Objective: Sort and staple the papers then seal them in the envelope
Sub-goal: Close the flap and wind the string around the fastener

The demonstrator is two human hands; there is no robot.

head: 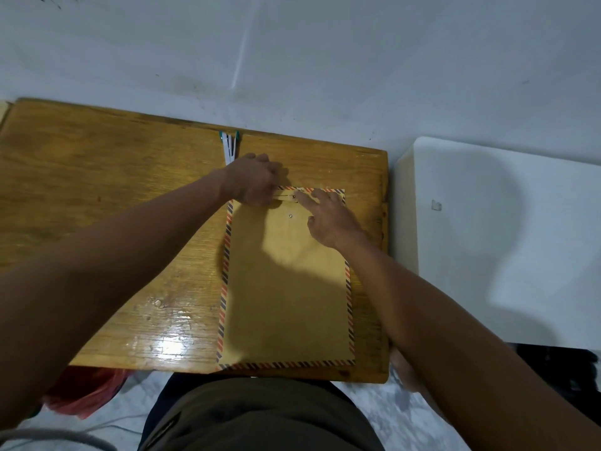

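Envelope [286,288] flat on surface [113,190], flap folded down. Left hand [252,182] curled, pinching the flap's string; right hand [328,219] open, index pinning the upper button. Risk: string slips off, flap springs open.

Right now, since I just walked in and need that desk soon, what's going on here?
A person is closing a brown paper envelope with a striped border, which lies flat on the wooden desk. Both hands work at its folded top flap: the left hand at the flap's left end, the right hand with a finger by the upper metal button. No loose papers show. A white and green stapler lies at the desk's far edge.
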